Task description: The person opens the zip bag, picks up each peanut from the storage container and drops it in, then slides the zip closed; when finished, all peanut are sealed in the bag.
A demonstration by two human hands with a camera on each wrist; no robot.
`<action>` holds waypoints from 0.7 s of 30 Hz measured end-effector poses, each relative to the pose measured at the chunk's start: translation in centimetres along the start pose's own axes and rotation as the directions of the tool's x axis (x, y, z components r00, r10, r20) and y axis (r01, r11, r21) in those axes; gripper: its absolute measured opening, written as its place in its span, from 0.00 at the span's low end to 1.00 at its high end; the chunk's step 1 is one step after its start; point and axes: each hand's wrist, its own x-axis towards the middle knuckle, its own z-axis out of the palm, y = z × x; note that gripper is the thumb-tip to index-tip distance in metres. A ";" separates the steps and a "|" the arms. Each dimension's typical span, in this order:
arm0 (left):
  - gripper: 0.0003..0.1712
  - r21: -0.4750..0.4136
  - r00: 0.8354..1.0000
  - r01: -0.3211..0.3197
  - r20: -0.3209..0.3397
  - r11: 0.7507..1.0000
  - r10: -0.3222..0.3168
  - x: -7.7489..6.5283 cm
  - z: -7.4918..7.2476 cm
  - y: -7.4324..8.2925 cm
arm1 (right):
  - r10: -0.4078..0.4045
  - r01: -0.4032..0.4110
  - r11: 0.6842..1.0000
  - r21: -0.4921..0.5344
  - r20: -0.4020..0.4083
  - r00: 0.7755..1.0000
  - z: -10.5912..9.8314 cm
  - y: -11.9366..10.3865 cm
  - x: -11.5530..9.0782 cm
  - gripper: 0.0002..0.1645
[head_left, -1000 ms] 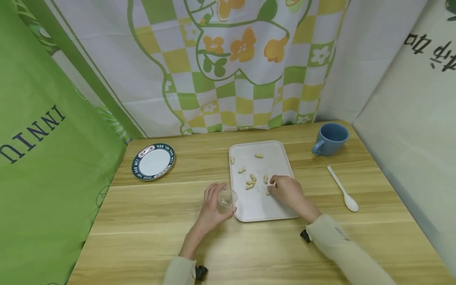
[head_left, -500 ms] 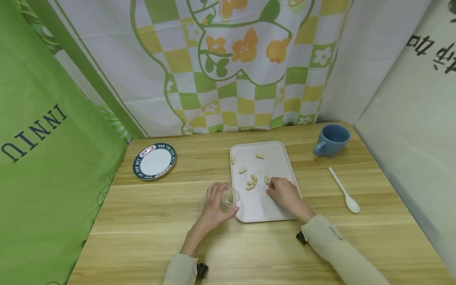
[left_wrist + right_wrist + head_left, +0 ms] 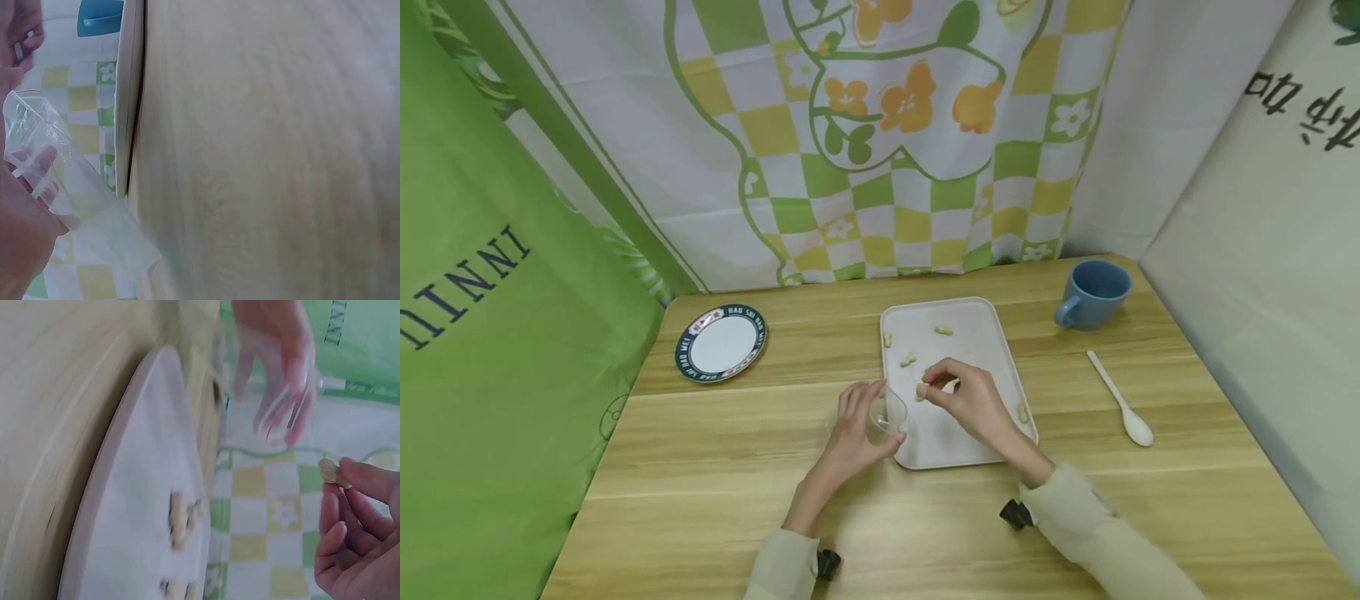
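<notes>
My left hand point(image 3: 857, 433) holds a clear plastic zip bag point(image 3: 94, 206) by its mouth, which the fingers and thumb spread apart at the tray's left edge. A red line runs along the bag's opening. Between thumb and fingertips my right hand point(image 3: 970, 400) pinches a peanut point(image 3: 334, 474), raised above the tray and close to the bag's mouth. Unshelled peanuts point(image 3: 943, 330) lie scattered on the white tray point(image 3: 962, 442); another peanut point(image 3: 1022, 412) sits near its right edge. In the head view my right hand covers some of them, which show in the right wrist view.
A blue mug point(image 3: 1093, 293) stands at the back right, with a white spoon point(image 3: 1122, 400) in front of it. Toward the back left lies a dark-rimmed plate point(image 3: 722, 343). Patterned curtains point(image 3: 902, 200) hang behind the wooden table point(image 3: 715, 467).
My right hand has moved left across the tray and lifted a peanut toward the bag. The peanut by the right edge has come into sight. My left hand stays nearly in place.
</notes>
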 end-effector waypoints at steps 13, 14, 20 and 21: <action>0.46 -0.037 1.000 -0.011 0.002 0.999 0.011 0.3 0.0 0.4 | -0.088 0.085 0.995 0.042 0.076 0.993 2.3 -0.8 -0.7 0.07; 0.46 -0.044 1.000 -0.008 0.004 0.999 0.008 0.3 0.0 0.4 | -0.093 0.090 0.995 0.043 0.076 0.993 2.4 -0.8 -0.8 0.07; 0.46 -0.057 1.000 -0.009 0.009 0.998 0.010 0.3 0.1 0.7 | -0.134 0.131 0.991 0.035 0.077 0.988 2.5 -0.5 -1.1 0.07; 0.46 -0.057 1.000 -0.011 0.010 0.998 0.012 0.4 0.2 0.8 | -0.140 0.139 0.990 0.027 0.077 0.987 2.5 -0.4 -1.1 0.07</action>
